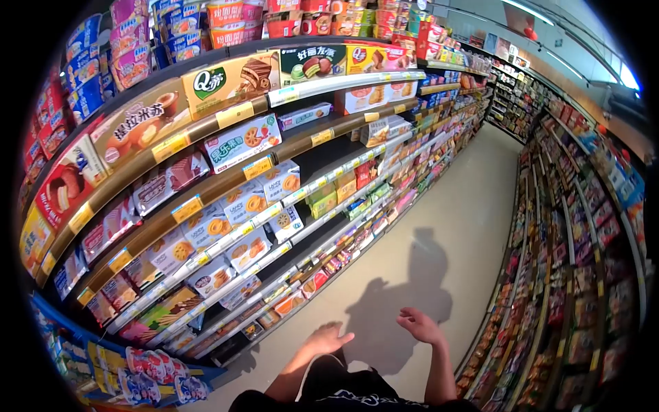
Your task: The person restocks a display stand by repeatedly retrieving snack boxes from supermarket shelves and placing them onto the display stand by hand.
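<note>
"Left hand (326, 338): how does it stand?"

"Loosely open, the thumb out towards the right hand (420, 325). I see nothing held in it, though its palm is hidden."

"And the right?"

"Half open, fingers slightly bent and pointing inward, across towards the left. Nothing shows in its grasp either."

"So what lies nearest the left?"

"An orange-and-white pack (290, 303) on the bottom shelf, ahead of that hand and off to its left. They're apart, with a strip of floor (277, 343) seen between."

"Which way does the pack run?"

"Its long side seems to follow the shelf edge, slanting forward and to the right as seen from the left hand. It's too small to read more."

"Which hand is nearer to it?"

"Left, plainly. The right is farther over, on the far side of the left hand from that pack, and closer to the opposite shelving (504, 302)."

"Anything straight ahead of the two?"

"Only floor, with the wearer's shadow (398, 309) across it. Neither hand touches a shelf or a pack."
</note>
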### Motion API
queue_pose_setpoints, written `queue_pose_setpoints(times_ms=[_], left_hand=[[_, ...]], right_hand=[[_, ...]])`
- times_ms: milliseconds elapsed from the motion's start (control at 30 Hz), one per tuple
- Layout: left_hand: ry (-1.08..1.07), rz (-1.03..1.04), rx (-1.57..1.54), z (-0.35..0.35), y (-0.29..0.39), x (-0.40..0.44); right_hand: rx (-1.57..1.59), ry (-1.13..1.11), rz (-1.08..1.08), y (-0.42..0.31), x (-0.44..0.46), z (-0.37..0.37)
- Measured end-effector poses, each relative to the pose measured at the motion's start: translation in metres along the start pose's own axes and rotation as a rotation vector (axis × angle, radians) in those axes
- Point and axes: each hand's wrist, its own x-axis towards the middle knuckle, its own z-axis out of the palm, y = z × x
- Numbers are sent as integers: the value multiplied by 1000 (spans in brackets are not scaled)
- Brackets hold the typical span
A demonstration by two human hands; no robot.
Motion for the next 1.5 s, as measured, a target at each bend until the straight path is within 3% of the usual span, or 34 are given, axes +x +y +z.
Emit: queue_pose_setpoints(times_ms=[33, 133, 233, 567, 867, 933, 1067, 1133, 1267, 1400, 1467, 1500], left_hand=[[75, 5, 106, -15, 6, 18], [271, 127, -19, -75, 26, 63], [448, 85, -6, -118, 38, 88], [899, -354, -279, -187, -25, 132], [1445, -552, -367, -277, 9, 187], [1478, -616, -355, -286, 8, 200], [1575, -680, -294, -290, 2, 222], [1572, -748, -246, -290, 0, 228], [1701, -638, -283, -285, -1, 233], [1684, -587, -282, -266, 11, 224], [1668, -516, -306, -251, 19, 216], [1659, -473, -321, -238, 17, 213]], right_hand=[[-59, -27, 2, -6, 24, -10], [-183, -82, -13, -30, 100, -31], [-186, -122, -77, -66, 159, -24], [226, -346, -536, -137, 404, 32], [384, -458, -820, -242, 555, 60], [222, -545, -791, -249, 576, 68], [259, -717, -870, -255, 594, 90], [303, -732, -812, -249, 601, 105], [571, -793, -710, -256, 579, 89], [505, -457, -956, -238, 550, 60], [427, -261, -1213, -237, 529, 36], [463, -275, -1215, -231, 521, 28]])
